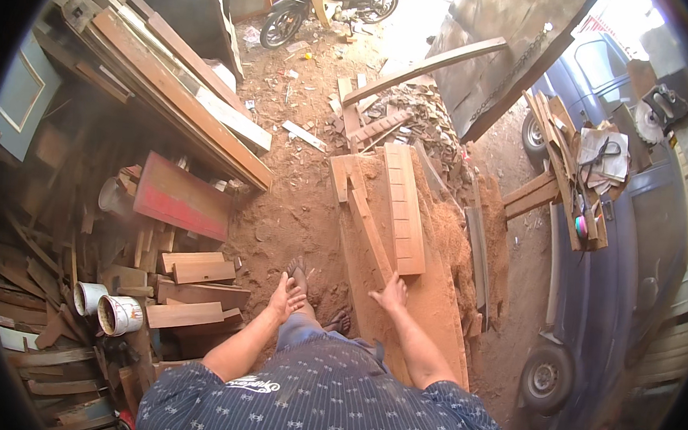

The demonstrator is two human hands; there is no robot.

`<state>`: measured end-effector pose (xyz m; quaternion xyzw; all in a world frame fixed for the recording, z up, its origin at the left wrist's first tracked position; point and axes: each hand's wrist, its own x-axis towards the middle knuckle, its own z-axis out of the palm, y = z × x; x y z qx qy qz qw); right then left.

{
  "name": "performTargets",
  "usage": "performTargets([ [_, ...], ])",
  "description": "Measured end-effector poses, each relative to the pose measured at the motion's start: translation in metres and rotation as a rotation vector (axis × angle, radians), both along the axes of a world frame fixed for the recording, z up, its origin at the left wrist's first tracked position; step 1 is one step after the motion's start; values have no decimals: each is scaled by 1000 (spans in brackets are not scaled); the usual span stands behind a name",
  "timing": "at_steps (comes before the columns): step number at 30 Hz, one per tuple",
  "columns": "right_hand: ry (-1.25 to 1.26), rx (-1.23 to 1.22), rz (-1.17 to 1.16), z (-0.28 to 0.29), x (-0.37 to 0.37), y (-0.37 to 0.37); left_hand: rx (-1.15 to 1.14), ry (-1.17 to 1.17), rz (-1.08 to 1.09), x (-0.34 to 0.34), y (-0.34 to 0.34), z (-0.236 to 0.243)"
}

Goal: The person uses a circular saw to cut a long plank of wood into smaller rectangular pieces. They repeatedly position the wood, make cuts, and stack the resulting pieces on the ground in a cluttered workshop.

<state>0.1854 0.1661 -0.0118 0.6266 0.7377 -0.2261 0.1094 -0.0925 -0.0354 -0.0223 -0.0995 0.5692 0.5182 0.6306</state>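
Observation:
My left hand point(286, 298) is held in the air left of the workbench, its fingers apart and nothing in it. At the near end of a narrow wooden strip point(368, 231), my right hand point(390, 294) grips with the thumb on the left side; some of its fingers are hidden. The strip lies slantwise on the sawdust-covered workbench point(428, 315). Right beside it lies a wider board point(404, 211) with evenly spaced cross lines or grooves along its left edge. A shorter wood piece point(339, 179) sits at the bench's far left corner.
Stacked long planks point(182, 99) and a red-faced panel point(183, 197) are on the left, with cut blocks point(186, 314) and white buckets point(120, 315) nearer. Offcuts point(421, 113) heap beyond the bench. A blue vehicle point(615, 295) and a cluttered stand point(575, 174) are at right; a motorcycle point(325, 5) stands far off.

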Motion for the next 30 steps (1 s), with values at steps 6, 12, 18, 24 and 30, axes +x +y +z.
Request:
performTargets([
  [6, 250, 104, -159, -41, 82, -28, 97, 65, -261, 18, 63, 18],
  [12, 818, -302, -388, 12, 93, -21, 72, 146, -582, 127, 123, 48],
  [18, 1035, -362, -492, 45, 77, -14, 337, 297, -516, 199, 107, 12],
  [24, 936, -278, -524, 106, 45, 79, 364, 217, -473, 195, 139, 98],
  [30, 1180, -520, -541, 49, 75, 218, 334, 35, -468, 194, 185, 120],
])
